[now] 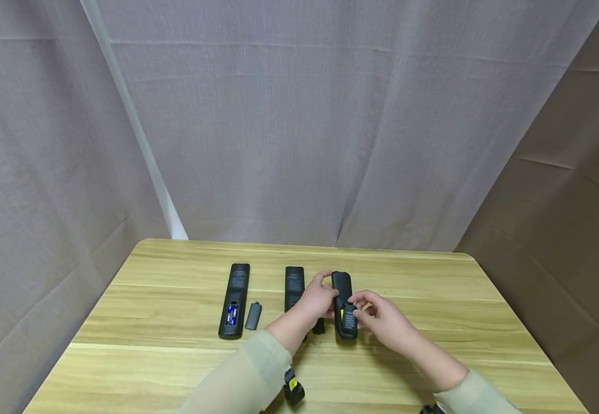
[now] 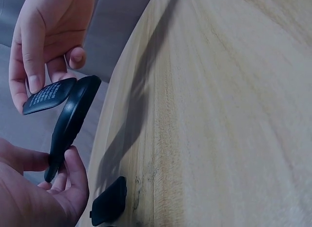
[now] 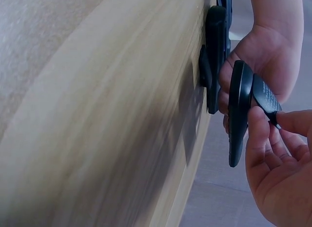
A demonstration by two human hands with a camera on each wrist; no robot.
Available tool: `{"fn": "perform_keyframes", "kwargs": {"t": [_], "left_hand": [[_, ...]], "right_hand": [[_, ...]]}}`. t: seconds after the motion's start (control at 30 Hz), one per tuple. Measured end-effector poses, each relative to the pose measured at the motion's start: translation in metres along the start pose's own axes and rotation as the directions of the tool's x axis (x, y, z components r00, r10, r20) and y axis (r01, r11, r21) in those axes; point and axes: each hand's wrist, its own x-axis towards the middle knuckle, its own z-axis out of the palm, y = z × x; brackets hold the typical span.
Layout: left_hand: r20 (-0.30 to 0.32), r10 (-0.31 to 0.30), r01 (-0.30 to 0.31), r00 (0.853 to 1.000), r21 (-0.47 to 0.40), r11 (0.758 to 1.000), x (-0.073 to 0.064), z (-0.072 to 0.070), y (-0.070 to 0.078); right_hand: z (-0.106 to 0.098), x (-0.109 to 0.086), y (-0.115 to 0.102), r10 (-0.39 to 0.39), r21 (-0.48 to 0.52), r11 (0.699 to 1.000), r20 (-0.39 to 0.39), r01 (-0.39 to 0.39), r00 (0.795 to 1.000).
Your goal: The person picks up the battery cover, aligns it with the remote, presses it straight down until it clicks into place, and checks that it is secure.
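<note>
Far left on your desk (image 1: 175,351): a black remote (image 1: 234,300) lying face down, long axis running away from you, its battery bay open with a blue cell showing; its loose cover (image 1: 253,315) lies just beside it on the right.

Next: a second remote (image 1: 294,286), same heading, its near end hidden behind your left hand (image 1: 316,301); a small dark cover (image 2: 109,201) rests on the desk just beside it.

Centre: the third remote (image 1: 343,299), back side up, long axis also pointing away from you. Your left hand grips it from the left edge, fingers (image 2: 73,173) curled round the body.

Right of that: the battery cover (image 1: 350,319), pinched between thumb and fingers (image 3: 261,139) of your right hand (image 1: 386,322). It sits over the near end of the remote, tilted (one end touching the body, the other lifted clear), so the open bay lies directly under your right fingertips, and the cover's long axis follows the remote's.
</note>
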Motion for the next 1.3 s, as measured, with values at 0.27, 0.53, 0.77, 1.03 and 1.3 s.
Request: {"fn": "perform_keyframes", "kwargs": {"t": [0.27, 0.53, 0.77, 1.03, 1.3], "left_hand": [[0.003, 0.002, -0.002, 1.0, -0.003, 1.0, -0.0009, -0.0015, -0.0001], [0.009, 0.004, -0.004, 1.0, 0.004, 1.0, -0.0014, -0.0023, 0.0004], [0.023, 0.002, -0.002, 1.0, 0.01, 1.0, -0.0039, -0.0026, -0.0006], [0.031, 0.001, -0.001, 1.0, 0.015, 1.0, -0.006, -0.0023, -0.0004], [0.045, 0.012, -0.013, 0.999, 0.012, 1.0, -0.0073, -0.0012, -0.0001]], "right_hand": [[0.0015, 0.0003, 0.0008, -0.001, -0.002, 1.0, 0.009, 0.001, 1.0], [0.0022, 0.0011, 0.0006, -0.006, -0.018, 1.0, 0.011, 0.006, 1.0], [0.0032, 0.0001, 0.0002, -0.005, -0.031, 1.0, 0.015, 0.005, 1.0], [0.0043, 0.0002, 0.0021, -0.006, -0.046, 0.999, 0.012, 0.006, 1.0], [0.0054, 0.0013, 0.0052, -0.036, -0.062, 0.997, 0.016, 0.037, 0.999]]}}
